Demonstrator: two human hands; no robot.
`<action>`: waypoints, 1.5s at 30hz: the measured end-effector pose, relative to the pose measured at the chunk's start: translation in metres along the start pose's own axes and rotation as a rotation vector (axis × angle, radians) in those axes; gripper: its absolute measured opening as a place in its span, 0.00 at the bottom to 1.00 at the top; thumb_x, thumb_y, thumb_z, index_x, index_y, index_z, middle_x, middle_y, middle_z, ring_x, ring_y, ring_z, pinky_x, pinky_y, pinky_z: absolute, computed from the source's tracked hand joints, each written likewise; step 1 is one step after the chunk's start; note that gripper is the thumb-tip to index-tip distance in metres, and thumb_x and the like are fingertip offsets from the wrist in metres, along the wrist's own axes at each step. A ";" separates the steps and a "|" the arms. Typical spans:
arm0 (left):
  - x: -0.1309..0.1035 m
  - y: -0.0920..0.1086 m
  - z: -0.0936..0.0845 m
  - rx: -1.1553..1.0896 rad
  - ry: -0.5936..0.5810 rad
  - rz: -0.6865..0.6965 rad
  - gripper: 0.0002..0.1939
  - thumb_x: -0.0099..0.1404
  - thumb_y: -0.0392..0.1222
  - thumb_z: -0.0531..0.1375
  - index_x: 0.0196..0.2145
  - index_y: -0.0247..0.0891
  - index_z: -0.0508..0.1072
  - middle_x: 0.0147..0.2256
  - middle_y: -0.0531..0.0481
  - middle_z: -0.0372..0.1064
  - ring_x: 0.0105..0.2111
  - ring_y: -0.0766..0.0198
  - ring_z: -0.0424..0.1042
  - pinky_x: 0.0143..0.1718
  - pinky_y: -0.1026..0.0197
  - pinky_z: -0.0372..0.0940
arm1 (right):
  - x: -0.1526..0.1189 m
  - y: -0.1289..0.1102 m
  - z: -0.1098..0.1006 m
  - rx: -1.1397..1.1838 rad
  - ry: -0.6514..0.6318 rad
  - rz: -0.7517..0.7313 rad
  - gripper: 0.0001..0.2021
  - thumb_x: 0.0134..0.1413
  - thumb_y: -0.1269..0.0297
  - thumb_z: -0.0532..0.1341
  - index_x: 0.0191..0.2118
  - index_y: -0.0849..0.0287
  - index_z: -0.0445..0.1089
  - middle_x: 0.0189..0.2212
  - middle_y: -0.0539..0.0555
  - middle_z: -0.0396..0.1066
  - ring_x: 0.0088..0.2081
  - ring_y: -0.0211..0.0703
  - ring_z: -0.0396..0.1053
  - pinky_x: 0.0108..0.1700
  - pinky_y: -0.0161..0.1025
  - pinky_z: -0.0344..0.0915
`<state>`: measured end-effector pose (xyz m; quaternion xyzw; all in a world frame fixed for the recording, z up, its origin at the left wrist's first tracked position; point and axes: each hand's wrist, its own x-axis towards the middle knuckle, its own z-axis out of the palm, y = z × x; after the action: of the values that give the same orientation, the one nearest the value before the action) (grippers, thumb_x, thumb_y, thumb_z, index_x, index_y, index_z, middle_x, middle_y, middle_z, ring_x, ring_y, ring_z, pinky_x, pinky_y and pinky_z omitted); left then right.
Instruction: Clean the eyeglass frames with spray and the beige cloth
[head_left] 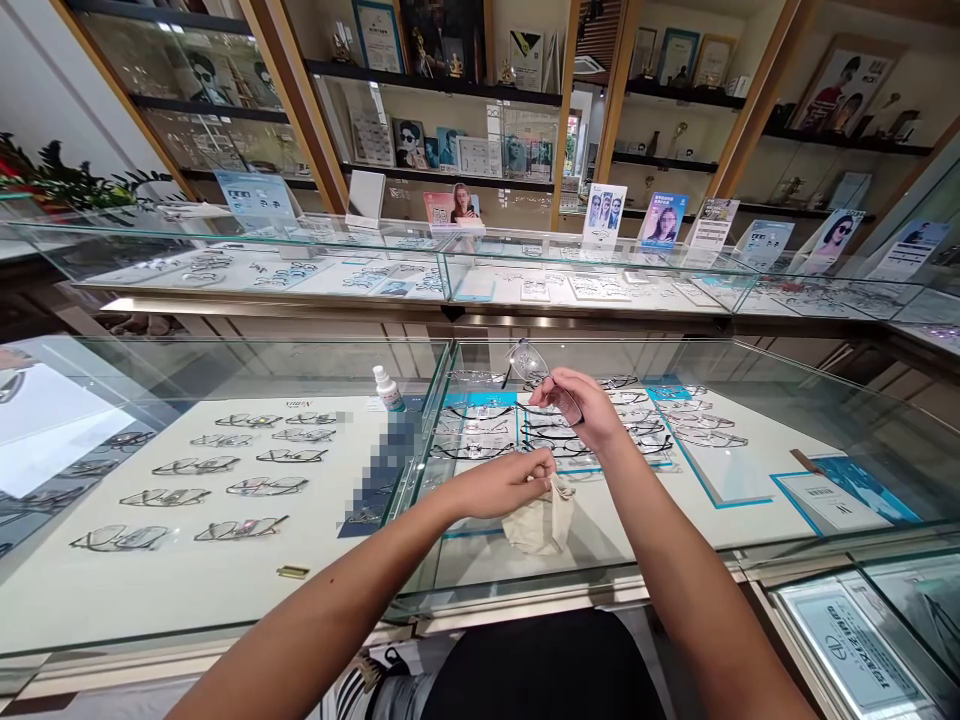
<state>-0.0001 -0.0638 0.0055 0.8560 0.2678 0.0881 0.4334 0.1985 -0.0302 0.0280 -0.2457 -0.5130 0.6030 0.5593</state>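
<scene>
My right hand point(576, 402) is closed around a pair of eyeglasses point(529, 362), raised above the glass display case. One clear lens stands up past my fingers at the upper left, while part of the frame shows under the palm. Lower and to the left, my left hand point(519, 482) pinches a cream cleaning cloth point(540, 518), which hangs in folds over the glass top. The cloth and the eyeglasses are apart. Beneath both hands, rows of glasses point(480, 450) lie inside the case.
A white spray bottle point(388, 388) stands left of my hands on the counter. Several frames point(180, 466) lie in the left case. Across the aisle runs another glass case point(525, 275) topped with advertising cards point(604, 215). Shelves point(450, 80) line the back wall.
</scene>
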 end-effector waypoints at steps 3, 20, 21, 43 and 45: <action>0.002 -0.004 -0.001 -0.125 -0.007 -0.034 0.07 0.74 0.48 0.54 0.41 0.42 0.64 0.33 0.55 0.66 0.33 0.63 0.61 0.36 0.61 0.57 | 0.000 0.001 -0.001 -0.004 -0.003 0.001 0.11 0.58 0.55 0.67 0.31 0.57 0.77 0.31 0.57 0.81 0.34 0.44 0.73 0.42 0.41 0.68; 0.000 0.000 0.007 0.166 -0.105 0.054 0.23 0.59 0.48 0.72 0.50 0.45 0.74 0.49 0.50 0.76 0.49 0.52 0.73 0.48 0.58 0.64 | -0.002 -0.004 0.005 -0.036 0.012 0.008 0.13 0.57 0.52 0.68 0.31 0.58 0.76 0.31 0.57 0.81 0.36 0.46 0.75 0.43 0.42 0.67; 0.000 -0.001 0.009 0.176 -0.098 0.060 0.20 0.61 0.47 0.70 0.49 0.45 0.74 0.48 0.50 0.76 0.48 0.53 0.73 0.47 0.58 0.63 | -0.002 -0.004 0.005 -0.040 0.012 0.010 0.13 0.57 0.52 0.68 0.31 0.57 0.76 0.31 0.57 0.81 0.36 0.46 0.74 0.43 0.42 0.67; 0.003 -0.015 -0.027 -0.510 0.476 -0.098 0.16 0.63 0.54 0.67 0.36 0.38 0.74 0.32 0.52 0.72 0.31 0.62 0.70 0.34 0.62 0.62 | -0.003 -0.008 0.000 -0.016 0.069 -0.048 0.11 0.58 0.54 0.67 0.31 0.55 0.77 0.33 0.55 0.80 0.36 0.45 0.72 0.43 0.41 0.67; -0.001 -0.014 -0.039 -0.684 0.637 -0.125 0.20 0.59 0.55 0.70 0.38 0.38 0.74 0.32 0.53 0.73 0.30 0.63 0.71 0.33 0.62 0.62 | -0.004 -0.008 0.001 -0.021 0.087 -0.057 0.11 0.58 0.54 0.67 0.31 0.55 0.76 0.34 0.55 0.80 0.36 0.45 0.72 0.43 0.41 0.68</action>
<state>-0.0206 -0.0306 0.0184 0.5766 0.3942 0.4032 0.5912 0.2022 -0.0354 0.0347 -0.2628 -0.5011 0.5704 0.5954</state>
